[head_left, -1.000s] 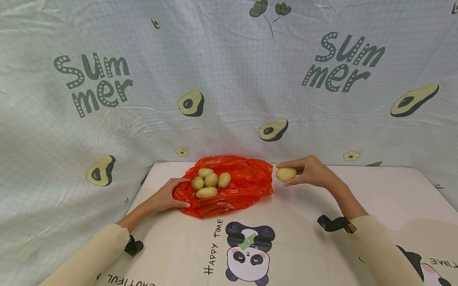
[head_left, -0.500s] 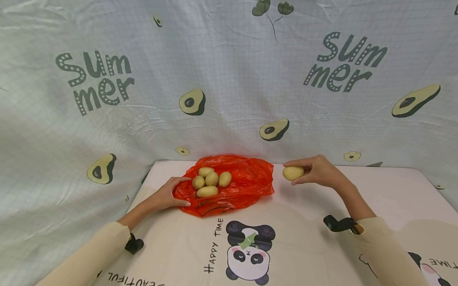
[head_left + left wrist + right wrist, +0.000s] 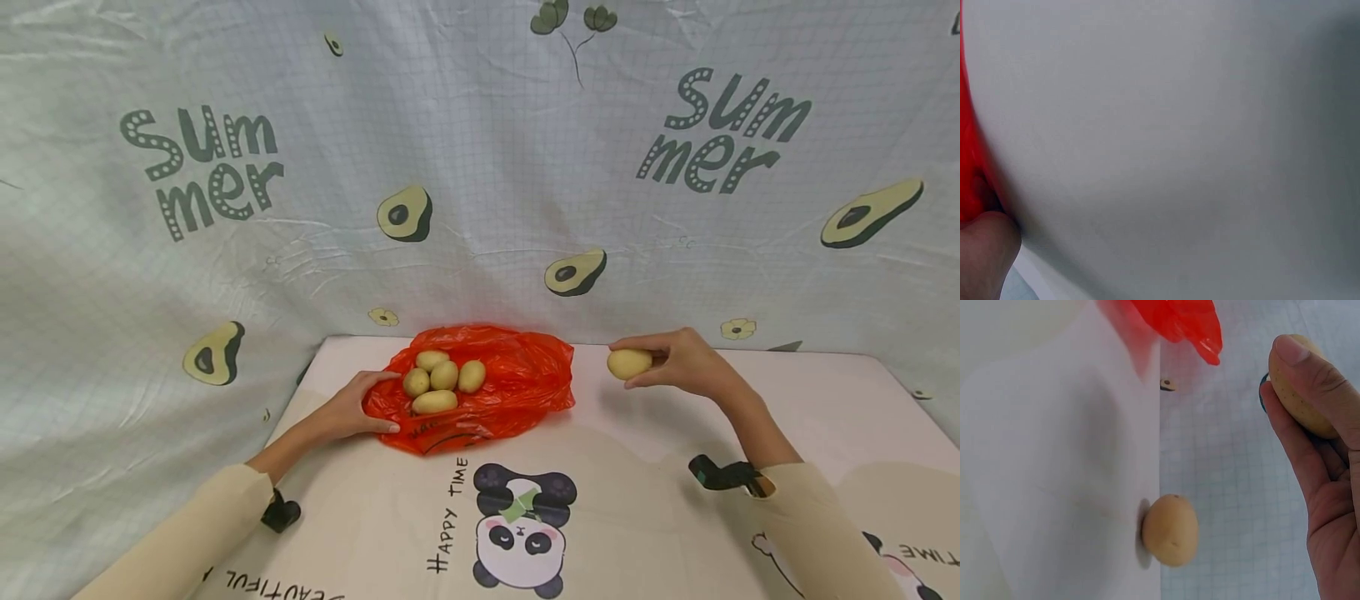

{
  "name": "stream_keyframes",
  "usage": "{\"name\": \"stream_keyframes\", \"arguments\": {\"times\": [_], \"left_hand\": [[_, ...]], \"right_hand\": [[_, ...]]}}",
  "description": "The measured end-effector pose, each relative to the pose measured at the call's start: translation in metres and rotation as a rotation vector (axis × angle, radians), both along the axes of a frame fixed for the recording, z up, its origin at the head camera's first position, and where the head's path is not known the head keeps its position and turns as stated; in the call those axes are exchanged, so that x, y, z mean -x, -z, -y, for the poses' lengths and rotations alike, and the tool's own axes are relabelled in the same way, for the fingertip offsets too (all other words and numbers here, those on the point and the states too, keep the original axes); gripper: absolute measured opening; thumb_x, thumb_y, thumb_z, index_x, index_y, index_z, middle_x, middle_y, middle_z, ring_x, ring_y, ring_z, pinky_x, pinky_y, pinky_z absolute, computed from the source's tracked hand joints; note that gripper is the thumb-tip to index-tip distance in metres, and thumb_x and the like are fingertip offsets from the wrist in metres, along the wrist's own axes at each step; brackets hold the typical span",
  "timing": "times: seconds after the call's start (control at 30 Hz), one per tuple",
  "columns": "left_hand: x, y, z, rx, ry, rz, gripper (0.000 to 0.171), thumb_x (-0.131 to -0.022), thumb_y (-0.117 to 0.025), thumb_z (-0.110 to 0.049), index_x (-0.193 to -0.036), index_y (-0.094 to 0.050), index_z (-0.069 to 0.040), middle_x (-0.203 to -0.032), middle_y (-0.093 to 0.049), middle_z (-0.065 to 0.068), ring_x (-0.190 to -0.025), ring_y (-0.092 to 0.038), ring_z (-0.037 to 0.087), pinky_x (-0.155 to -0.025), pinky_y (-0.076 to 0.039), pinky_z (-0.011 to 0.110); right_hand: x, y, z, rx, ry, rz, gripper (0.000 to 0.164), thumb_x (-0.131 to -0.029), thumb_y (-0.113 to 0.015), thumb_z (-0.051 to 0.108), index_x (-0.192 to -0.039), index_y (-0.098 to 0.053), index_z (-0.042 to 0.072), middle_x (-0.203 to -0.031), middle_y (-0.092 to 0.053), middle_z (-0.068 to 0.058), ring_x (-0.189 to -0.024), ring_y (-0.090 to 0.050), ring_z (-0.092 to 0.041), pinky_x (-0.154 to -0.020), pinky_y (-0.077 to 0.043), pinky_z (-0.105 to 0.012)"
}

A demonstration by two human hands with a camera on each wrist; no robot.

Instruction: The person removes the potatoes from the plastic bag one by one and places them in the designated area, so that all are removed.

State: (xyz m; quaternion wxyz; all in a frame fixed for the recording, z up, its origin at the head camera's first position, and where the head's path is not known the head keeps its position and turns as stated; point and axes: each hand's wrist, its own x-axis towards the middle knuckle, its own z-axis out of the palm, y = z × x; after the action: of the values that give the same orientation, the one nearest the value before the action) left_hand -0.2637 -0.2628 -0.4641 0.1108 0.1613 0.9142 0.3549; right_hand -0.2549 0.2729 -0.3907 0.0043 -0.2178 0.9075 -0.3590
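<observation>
A red plastic bag (image 3: pixel 517 375) lies spread at the back of the table, with several potatoes (image 3: pixel 444 375) bunched in its left part. My left hand (image 3: pixel 351 410) holds the bag's left end, thumb at the front and fingers farther back. In the left wrist view only a bit of that hand (image 3: pixel 986 253) shows against red plastic. To the right of the bag, my right hand (image 3: pixel 686 367) grips one potato (image 3: pixel 628 364) above the table between thumb and fingers. Another potato (image 3: pixel 1171 530) rests on the table in the right wrist view; it cannot be made out in the head view.
A light cloth with panda prints (image 3: pixel 521 533) covers the table. Behind it hangs a pale curtain (image 3: pixel 480 167) with avocado prints, close to the table's back edge. Dark wrist cameras (image 3: pixel 723 473) sit at both cuffs.
My right hand has moved to the right, away from the bag, carrying the potato. The left hand, the bag and the potatoes in it have stayed put.
</observation>
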Motion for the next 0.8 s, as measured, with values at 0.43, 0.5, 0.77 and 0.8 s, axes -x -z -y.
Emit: {"name": "stream_keyframes", "arguments": {"times": [0.43, 0.5, 0.77, 0.8], "left_hand": [[-0.001, 0.0, -0.002, 0.006, -0.017, 0.029, 0.089, -0.078, -0.088, -0.04, -0.149, -0.044, -0.011, -0.148, -0.036, 0.023, -0.137, -0.037, 0.043, -0.112, -0.034, 0.064], [-0.002, -0.001, -0.002, 0.005, -0.011, 0.024, 0.089, -0.079, -0.088, -0.039, -0.15, -0.043, -0.01, -0.148, -0.036, 0.023, -0.137, -0.037, 0.043, -0.111, -0.034, 0.064], [-0.003, -0.001, -0.001, 0.004, -0.013, 0.023, 0.089, -0.078, -0.088, -0.038, -0.15, -0.042, -0.01, -0.148, -0.036, 0.024, -0.138, -0.037, 0.044, -0.112, -0.034, 0.064], [-0.003, -0.001, -0.001, 0.004, -0.014, 0.021, 0.089, -0.078, -0.088, -0.038, -0.15, -0.042, -0.01, -0.148, -0.037, 0.024, -0.138, -0.037, 0.044, -0.112, -0.034, 0.064]], "right_hand": [[-0.008, 0.006, -0.027, -0.023, 0.087, 0.018, 0.06, -0.071, -0.092, 0.042, -0.124, -0.075, 0.021, -0.103, -0.074, -0.003, -0.082, -0.062, -0.018, -0.066, -0.053, -0.025], [-0.01, 0.007, -0.032, -0.019, 0.094, 0.024, 0.058, -0.072, -0.092, 0.037, -0.125, -0.075, 0.021, -0.104, -0.075, -0.004, -0.081, -0.062, -0.016, -0.066, -0.052, -0.025], [-0.017, 0.014, -0.051, 0.006, 0.101, -0.027, 0.057, -0.073, -0.093, 0.028, -0.126, -0.074, 0.018, -0.102, -0.076, -0.002, -0.078, -0.064, -0.008, -0.064, -0.052, -0.022], [-0.017, 0.014, -0.053, 0.007, 0.1, -0.036, 0.057, -0.073, -0.093, 0.027, -0.125, -0.074, 0.018, -0.101, -0.076, -0.002, -0.078, -0.064, -0.008, -0.064, -0.052, -0.022]]}}
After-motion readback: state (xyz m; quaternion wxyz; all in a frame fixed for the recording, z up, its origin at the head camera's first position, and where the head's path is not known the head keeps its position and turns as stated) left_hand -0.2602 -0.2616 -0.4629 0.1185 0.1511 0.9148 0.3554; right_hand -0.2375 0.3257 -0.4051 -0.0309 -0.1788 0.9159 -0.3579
